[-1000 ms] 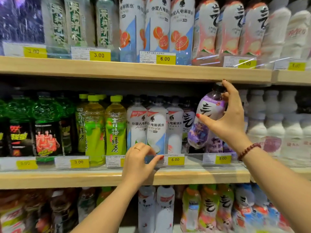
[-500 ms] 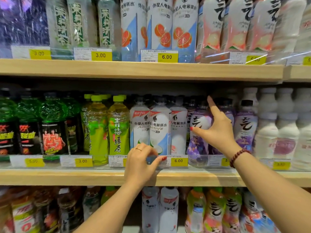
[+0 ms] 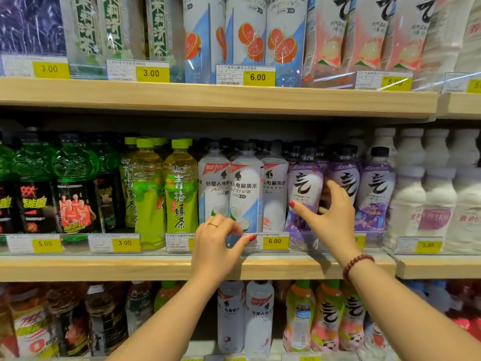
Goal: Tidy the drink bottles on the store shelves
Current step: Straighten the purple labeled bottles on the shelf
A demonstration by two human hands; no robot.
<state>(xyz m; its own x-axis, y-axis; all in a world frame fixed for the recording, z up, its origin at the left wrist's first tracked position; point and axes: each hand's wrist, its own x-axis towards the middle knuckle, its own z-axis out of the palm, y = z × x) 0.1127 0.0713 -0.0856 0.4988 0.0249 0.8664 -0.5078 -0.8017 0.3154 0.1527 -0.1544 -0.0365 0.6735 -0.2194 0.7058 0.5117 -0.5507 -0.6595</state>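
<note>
1. Here, on the middle shelf [image 3: 156,267], three purple bottles stand upright in the front row; the right hand [image 3: 330,217] is right in front of them, between the left purple bottle [image 3: 303,194] and the middle purple bottle [image 3: 343,178].
2. Their long axes are vertical, and the right hand is plainly the nearer one.
3. That hand is part open, fingers spread, the thumb across the left bottle's label and fingertips against the middle one; it grips nothing that I can see.
4. The left hand [image 3: 217,241] rests at the clear price rail [image 3: 78,243], fingers curled with thumb and forefinger nearly pinched at it, below the white electrolyte bottles [image 3: 244,194].
</note>
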